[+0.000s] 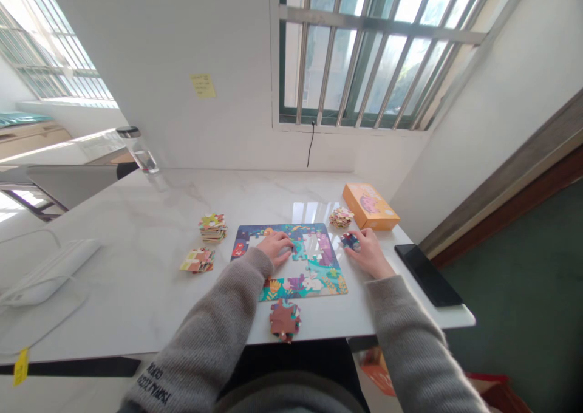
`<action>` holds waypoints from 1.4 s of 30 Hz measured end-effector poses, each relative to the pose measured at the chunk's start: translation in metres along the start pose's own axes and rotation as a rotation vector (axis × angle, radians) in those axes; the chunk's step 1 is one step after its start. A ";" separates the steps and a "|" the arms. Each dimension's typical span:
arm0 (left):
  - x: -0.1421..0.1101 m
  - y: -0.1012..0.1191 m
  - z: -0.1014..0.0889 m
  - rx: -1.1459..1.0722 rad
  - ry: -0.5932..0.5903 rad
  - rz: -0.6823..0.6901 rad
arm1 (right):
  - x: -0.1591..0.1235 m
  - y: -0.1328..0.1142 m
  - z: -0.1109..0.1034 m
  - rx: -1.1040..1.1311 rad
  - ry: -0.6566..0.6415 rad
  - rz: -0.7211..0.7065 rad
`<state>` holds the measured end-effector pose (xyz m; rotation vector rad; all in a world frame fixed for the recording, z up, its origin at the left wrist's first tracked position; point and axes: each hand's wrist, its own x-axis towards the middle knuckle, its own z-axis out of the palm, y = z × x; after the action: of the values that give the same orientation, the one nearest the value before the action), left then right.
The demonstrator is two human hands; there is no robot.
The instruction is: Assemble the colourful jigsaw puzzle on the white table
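Note:
A partly assembled jigsaw puzzle point(334, 282) lies in front of me, its colourful border joined around a pale open middle. My left hand point(274, 247) rests over its upper left part, palm down, fingers stretched and slightly apart, hiding some pieces. Close to those fingertips, teal pieces point(299, 250) reach into the middle. Right of the puzzle, my right hand point(370, 254) has thumb and fingers closed on a dark blue puzzle piece point(348, 241); whether more pieces lie beneath it I cannot tell. Nearest my body sits a pile of brown-topped puzzle pieces point(285, 319).
Two stacks of pieces point(212, 227) point(198, 260) stand left of the puzzle. Another stack point(341, 217) is beside an orange box point(371, 206). A black phone point(428, 275) lies at the table's right edge. Further left are a bottle point(139, 150) and a white power strip point(54, 273) with cables.

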<state>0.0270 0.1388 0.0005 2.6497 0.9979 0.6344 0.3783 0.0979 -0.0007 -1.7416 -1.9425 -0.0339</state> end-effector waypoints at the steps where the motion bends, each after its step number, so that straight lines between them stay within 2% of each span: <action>1: 0.000 0.001 -0.001 0.000 -0.001 -0.001 | 0.000 0.000 0.000 0.006 -0.006 -0.014; 5: 0.000 0.002 -0.002 0.006 -0.004 -0.003 | -0.001 -0.004 -0.002 0.040 -0.003 -0.018; 11: 0.002 0.003 -0.002 0.018 0.014 -0.014 | 0.000 -0.019 -0.008 0.448 -0.008 0.004; 16: 0.005 0.014 -0.010 -0.020 0.146 -0.027 | -0.002 -0.054 -0.015 1.001 -0.091 0.097; 20: 0.005 0.028 -0.014 -0.268 0.224 -0.046 | -0.005 -0.091 -0.011 1.178 -0.157 0.132; 24: 0.006 0.037 -0.011 -0.499 0.222 -0.107 | -0.004 -0.120 0.001 1.187 -0.096 0.122; 30: 0.010 0.039 -0.009 -0.633 0.297 -0.241 | -0.003 -0.141 0.017 1.183 -0.069 0.035; 33: 0.010 0.037 -0.010 -0.719 0.338 -0.293 | -0.006 -0.143 0.017 1.071 -0.043 -0.048; 38: 0.011 0.031 -0.011 -0.904 0.335 -0.327 | -0.010 -0.136 0.011 0.757 0.022 -0.330; 42: 0.010 0.031 -0.013 -0.862 0.282 -0.316 | -0.011 -0.130 0.010 0.606 0.041 -0.412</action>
<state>0.0445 0.1236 0.0263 1.6501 0.8991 1.0767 0.2536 0.0696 0.0281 -0.9356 -1.9763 0.3339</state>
